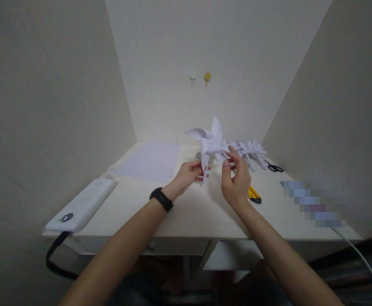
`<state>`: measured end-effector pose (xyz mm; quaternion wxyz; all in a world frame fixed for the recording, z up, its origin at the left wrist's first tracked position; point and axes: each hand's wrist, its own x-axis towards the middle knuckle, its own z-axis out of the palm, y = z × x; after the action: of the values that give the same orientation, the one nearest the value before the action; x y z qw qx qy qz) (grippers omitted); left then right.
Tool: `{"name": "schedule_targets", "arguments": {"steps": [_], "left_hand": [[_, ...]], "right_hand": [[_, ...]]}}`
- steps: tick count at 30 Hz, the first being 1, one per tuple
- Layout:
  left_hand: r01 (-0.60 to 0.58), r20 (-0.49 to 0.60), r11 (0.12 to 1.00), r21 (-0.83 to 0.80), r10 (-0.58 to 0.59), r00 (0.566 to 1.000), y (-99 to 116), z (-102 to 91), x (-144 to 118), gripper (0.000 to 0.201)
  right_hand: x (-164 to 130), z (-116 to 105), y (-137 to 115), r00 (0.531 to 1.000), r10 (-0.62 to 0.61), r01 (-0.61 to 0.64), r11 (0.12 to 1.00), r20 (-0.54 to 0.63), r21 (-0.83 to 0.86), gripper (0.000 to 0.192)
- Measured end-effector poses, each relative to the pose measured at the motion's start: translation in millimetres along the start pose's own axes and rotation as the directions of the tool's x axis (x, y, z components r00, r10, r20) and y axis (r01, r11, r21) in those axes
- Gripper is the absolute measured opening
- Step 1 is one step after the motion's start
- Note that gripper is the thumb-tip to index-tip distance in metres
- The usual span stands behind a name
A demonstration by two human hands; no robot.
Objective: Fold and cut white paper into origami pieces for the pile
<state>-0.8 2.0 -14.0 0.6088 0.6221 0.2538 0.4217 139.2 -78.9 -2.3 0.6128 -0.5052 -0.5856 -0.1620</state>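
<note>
A white paper pinwheel point(208, 146) stands upright above the middle of the desk, its curled blades facing me. My left hand point(190, 174) is closed around its paper stick, with fingertips showing past the stick's right side. At the tip of the right blade is my right hand point(236, 178), thumb and fingers curved but apart; whether a fingertip touches the paper is unclear. Behind that hand lie several finished-looking white paper pinwheels point(248, 148) in a pile, partly covered by it. A yellow utility knife point(254, 194) rests just beside my right wrist.
White paper sheets point(150, 161) lie at the back left. A white device with a black strap point(82, 204) sits at the left edge. Black scissors point(275, 168) lie at right, near a blurred-out item with a cable point(313, 206). Walls enclose the desk point(188, 216).
</note>
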Motion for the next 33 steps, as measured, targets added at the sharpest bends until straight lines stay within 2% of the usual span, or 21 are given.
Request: {"name": "schedule_targets", "arguments": {"steps": [2, 4, 7, 9, 13, 14, 16, 18, 20, 23, 26, 29, 33], "left_hand": [[0.014, -0.006, 1.0, 0.011, -0.014, 1.0, 0.8, -0.2, 0.4, 0.024], [0.016, -0.019, 1.0, 0.0, -0.016, 1.0, 0.9, -0.2, 0.3, 0.029], [0.007, -0.043, 0.999, -0.048, -0.009, 0.999, -1.5, -0.2, 0.4, 0.039], [-0.012, -0.05, 0.998, -0.068, 0.008, 0.999, -5.3, -0.4, 1.2, 0.039], [-0.063, -0.067, 0.993, -0.095, 0.057, 0.996, -12.4, -0.6, 3.3, 0.019], [-0.065, -0.078, 0.994, -0.093, 0.058, 0.995, -12.7, -0.3, 3.5, 0.017], [-0.044, -0.106, 0.995, -0.087, 0.035, 0.994, -10.7, 0.7, 3.2, 0.021], [-0.017, -0.144, 0.994, -0.104, 0.002, 0.99, -6.3, 2.2, 2.4, 0.03], [0.001, -0.148, 0.988, -0.153, -0.024, 0.989, -1.6, 3.9, 1.7, 0.037], [-0.003, -0.135, 0.991, -0.131, -0.014, 0.991, 2.2, 6.4, 1.3, 0.04], [-0.016, -0.133, 1.0, 0.009, 0.017, 0.991, 2.0, 9.4, 0.8, 0.036], [-0.017, -0.114, 0.995, 0.101, 0.028, 0.993, 1.7, 13.0, -0.3, 0.033], [0.001, -0.084, 0.993, 0.118, 0.009, 0.996, 3.1, 16.4, -1.1, 0.031]], "right_hand": [[6.5, -3.9, 12.5, 0.999, 0.05, -0.048, 0.997, 0.023, -0.058, 0.038], [7.2, -4.8, 16.8, 0.99, 0.092, -0.08, 0.991, 0.111, -0.104, 0.037], [0.1, -1.8, 3.2, 0.957, 0.126, -0.099, 0.989, 0.262, -0.112, 0.037], [-5.1, 1.6, -13.9, 0.928, 0.083, -0.06, 0.995, 0.362, -0.074, 0.039], [-7.6, 5.1, -38.1, 0.831, -0.108, 0.131, 0.991, 0.546, -0.003, 0.043], [-7.2, 4.1, -38.6, 0.82, -0.142, 0.161, 0.987, 0.554, 0.015, 0.041], [-6.8, -0.3, -32.2, 0.843, -0.137, 0.165, 0.986, 0.521, -0.008, 0.037], [-7.8, -6.3, -19.4, 0.89, -0.031, 0.097, 0.988, 0.455, -0.122, 0.034], [-10.2, -11.4, -5.5, 0.908, 0.088, 0.02, 0.967, 0.409, -0.254, 0.032], [-14.6, -13.2, 7.6, 0.861, 0.179, -0.012, 0.943, 0.477, -0.333, 0.031], [-16.7, -9.5, 8.9, 0.807, 0.207, -0.012, 0.942, 0.553, -0.336, 0.027], [-14.0, -5.6, 6.0, 0.791, 0.218, 0.0, 0.934, 0.572, -0.356, 0.023], [-4.8, -3.4, 8.6, 0.768, 0.247, -0.043, 0.941, 0.591, -0.337, 0.021]]}}
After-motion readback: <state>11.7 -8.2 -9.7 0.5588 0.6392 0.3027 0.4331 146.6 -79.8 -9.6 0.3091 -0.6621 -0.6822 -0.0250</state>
